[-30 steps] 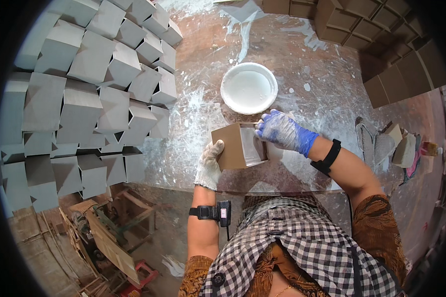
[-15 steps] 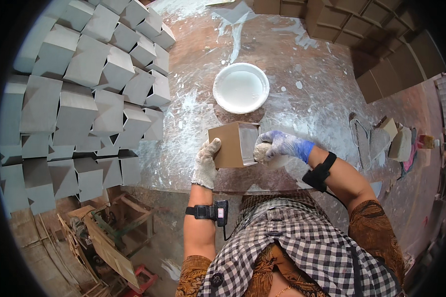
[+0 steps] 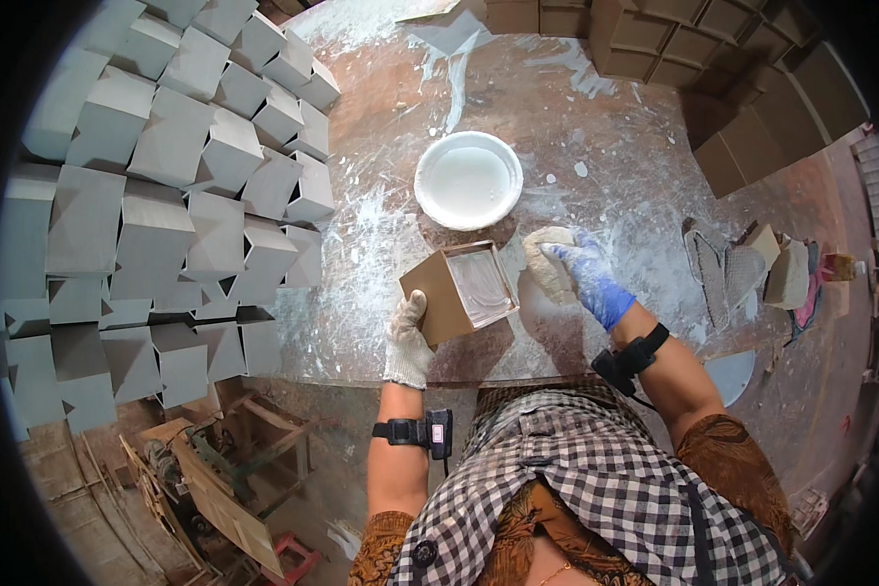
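Note:
A brown box [image 3: 439,298] is tilted over the table near its front edge, its open side turned to the right. Wet white coating covers the inside that shows. My left hand [image 3: 407,342], in a white knit glove, grips the box's left side with the thumb on top. Just right of the box, my right hand [image 3: 586,269] wears a blue glove smeared white and is closed on a cream sponge [image 3: 550,264]. The sponge is apart from the box. Beyond them stands a white bowl [image 3: 469,181] of white liquid.
Many pale grey boxes [image 3: 171,132] are stacked along the left side. Brown boxes [image 3: 757,146] stand at the far right. Grey cloth [image 3: 718,273], a foam block [image 3: 788,273] and a small jar [image 3: 840,267] lie on the right. White smears mark the table [image 3: 371,137].
My right hand has drawn the sponge out of the box's open side, up and to the right. The box has turned, so more of its coated inside shows.

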The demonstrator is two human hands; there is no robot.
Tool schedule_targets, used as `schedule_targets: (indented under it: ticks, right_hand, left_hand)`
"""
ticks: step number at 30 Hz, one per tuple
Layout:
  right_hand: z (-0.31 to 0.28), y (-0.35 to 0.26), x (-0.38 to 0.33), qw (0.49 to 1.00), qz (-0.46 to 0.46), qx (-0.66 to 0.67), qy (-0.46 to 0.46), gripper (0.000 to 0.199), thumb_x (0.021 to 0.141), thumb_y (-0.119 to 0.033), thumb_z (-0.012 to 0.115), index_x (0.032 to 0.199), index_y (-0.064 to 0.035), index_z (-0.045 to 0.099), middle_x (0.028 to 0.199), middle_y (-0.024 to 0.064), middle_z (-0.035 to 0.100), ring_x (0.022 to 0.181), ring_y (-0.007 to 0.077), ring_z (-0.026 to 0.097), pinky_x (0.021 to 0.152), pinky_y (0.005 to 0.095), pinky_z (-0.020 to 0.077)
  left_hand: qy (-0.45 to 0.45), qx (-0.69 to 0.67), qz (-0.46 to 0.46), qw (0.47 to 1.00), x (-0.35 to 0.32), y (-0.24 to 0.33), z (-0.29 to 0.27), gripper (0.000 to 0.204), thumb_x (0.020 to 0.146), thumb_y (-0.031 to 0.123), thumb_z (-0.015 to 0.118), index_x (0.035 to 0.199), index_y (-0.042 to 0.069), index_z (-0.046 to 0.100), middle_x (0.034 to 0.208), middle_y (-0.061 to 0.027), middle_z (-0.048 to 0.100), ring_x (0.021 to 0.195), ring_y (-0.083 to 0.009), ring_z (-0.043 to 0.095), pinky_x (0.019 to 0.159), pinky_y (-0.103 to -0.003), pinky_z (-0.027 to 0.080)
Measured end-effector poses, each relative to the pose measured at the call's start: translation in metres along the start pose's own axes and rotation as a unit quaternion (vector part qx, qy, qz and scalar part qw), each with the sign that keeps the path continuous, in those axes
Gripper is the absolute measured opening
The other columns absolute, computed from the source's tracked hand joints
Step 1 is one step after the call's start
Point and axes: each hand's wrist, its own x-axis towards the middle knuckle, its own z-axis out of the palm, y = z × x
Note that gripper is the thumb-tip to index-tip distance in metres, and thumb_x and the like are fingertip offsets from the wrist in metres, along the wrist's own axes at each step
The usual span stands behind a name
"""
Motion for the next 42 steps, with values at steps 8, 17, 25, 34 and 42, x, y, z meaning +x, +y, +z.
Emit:
schedule_targets:
  ticks: [8, 17, 25, 34, 42]
  right_hand:
    - [0.072, -0.006, 0.016, 0.946, -0.081, -0.308, 0.055, 0.03, 0.072, -0.012, 0.063, 0.097, 0.002, 0.059, 0.087, 0.0137, 0.063, 0.079, 0.0227, 0.061, 0.071, 0.0334, 0.0488]
    - [0.09, -0.024, 0.003, 0.949, -0.012, -0.214, -0.231, 0.039, 0.072, -0.014, 0.069, 0.106, 0.0011, 0.059, 0.095, 0.0102, 0.063, 0.089, 0.0171, 0.058, 0.079, 0.031, 0.047]
    - [0.051, 0.004, 0.029, 0.996, 0.028, 0.025, -0.085, 0.02, 0.083, -0.007, 0.057, 0.1, 0.0018, 0.061, 0.086, 0.0067, 0.064, 0.072, 0.0154, 0.061, 0.063, 0.0271, 0.0497]
    - [0.111, -0.014, 0.02, 0.977, 0.036, -0.155, -0.139, 0.027, 0.076, -0.015, 0.066, 0.095, 0.0027, 0.06, 0.081, 0.0121, 0.061, 0.075, 0.0189, 0.057, 0.065, 0.0344, 0.0468]
    - [0.071, -0.047, -0.034, 0.88, 0.042, -0.355, -0.312, 0.048, 0.065, -0.007, 0.074, 0.11, -0.0013, 0.059, 0.099, 0.0056, 0.064, 0.094, 0.0145, 0.057, 0.088, 0.0271, 0.0428]
  left_hand:
    - [-0.002, 0.028, -0.009, 1.0, -0.004, 0.005, 0.002, 0.036, 0.08, 0.033, 0.068, 0.103, 0.007, 0.057, 0.092, -0.004, 0.061, 0.083, -0.0158, 0.062, 0.07, -0.03, 0.055]
    - [-0.054, -0.009, -0.006, 0.998, -0.006, 0.004, 0.002, 0.046, 0.081, 0.033, 0.066, 0.113, 0.002, 0.053, 0.102, -0.0102, 0.061, 0.093, -0.0224, 0.062, 0.079, -0.036, 0.055]
    - [-0.056, 0.012, -0.001, 0.998, -0.003, 0.004, -0.002, 0.042, 0.083, 0.032, 0.064, 0.111, 0.002, 0.055, 0.103, -0.0097, 0.061, 0.092, -0.0222, 0.062, 0.079, -0.035, 0.055]
    - [-0.048, 0.013, -0.004, 0.999, 0.003, 0.002, -0.009, 0.039, 0.084, 0.03, 0.063, 0.109, 0.001, 0.055, 0.101, -0.0105, 0.062, 0.09, -0.0212, 0.063, 0.072, -0.033, 0.057]
    - [-0.069, -0.002, -0.01, 0.998, 0.0, 0.005, -0.006, 0.039, 0.084, 0.03, 0.063, 0.108, 0.0, 0.055, 0.1, -0.0113, 0.062, 0.086, -0.0204, 0.064, 0.072, -0.034, 0.056]
